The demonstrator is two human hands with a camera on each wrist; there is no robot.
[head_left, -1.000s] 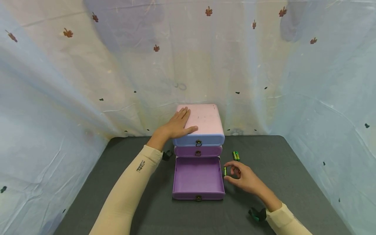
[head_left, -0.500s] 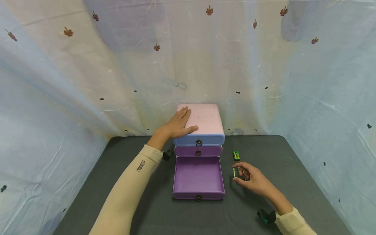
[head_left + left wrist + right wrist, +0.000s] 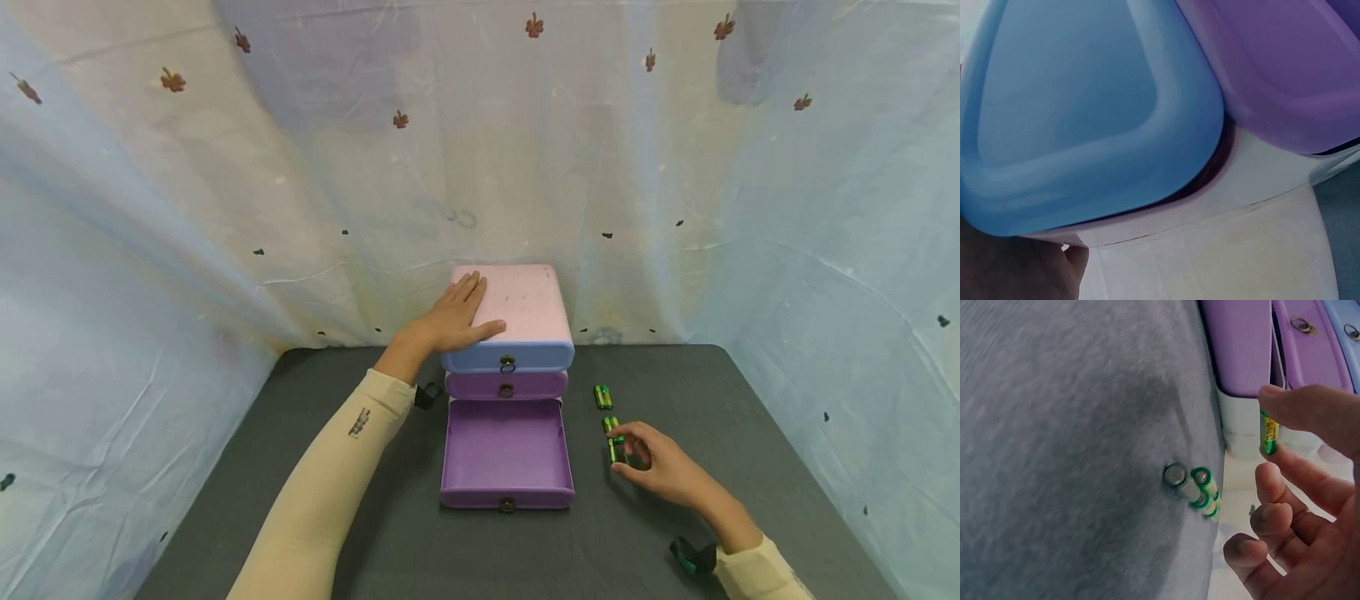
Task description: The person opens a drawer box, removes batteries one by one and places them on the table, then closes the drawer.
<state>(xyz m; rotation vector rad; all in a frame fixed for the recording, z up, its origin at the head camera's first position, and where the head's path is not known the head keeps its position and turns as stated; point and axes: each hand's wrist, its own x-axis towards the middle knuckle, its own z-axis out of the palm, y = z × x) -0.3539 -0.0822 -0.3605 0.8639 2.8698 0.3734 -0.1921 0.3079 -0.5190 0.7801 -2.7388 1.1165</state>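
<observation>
My left hand [image 3: 450,321] rests with fingers spread on the pink top of a small drawer cabinet [image 3: 525,304]. Its blue top drawer [image 3: 480,358] and purple middle drawer [image 3: 472,387] are in, while the purple bottom drawer [image 3: 506,450] is pulled out with nothing visible inside. To the right of that drawer, my right hand [image 3: 667,467] pinches a small green-yellow battery [image 3: 1269,430] between thumb and index finger. Just beyond the fingertips lie green batteries [image 3: 611,424] on the table. Farther back lies a side-by-side pair of batteries [image 3: 603,397].
A dark grey cloth-covered table [image 3: 360,533] carries everything. Behind and at both sides hangs a pale curtain [image 3: 480,183] with brown leaf-like marks. The open drawer's front [image 3: 472,500] juts toward the near edge.
My right hand has moved right, away from the open drawer, with the battery still pinched. More batteries near its fingertips are now in sight. My left hand has stayed put.
</observation>
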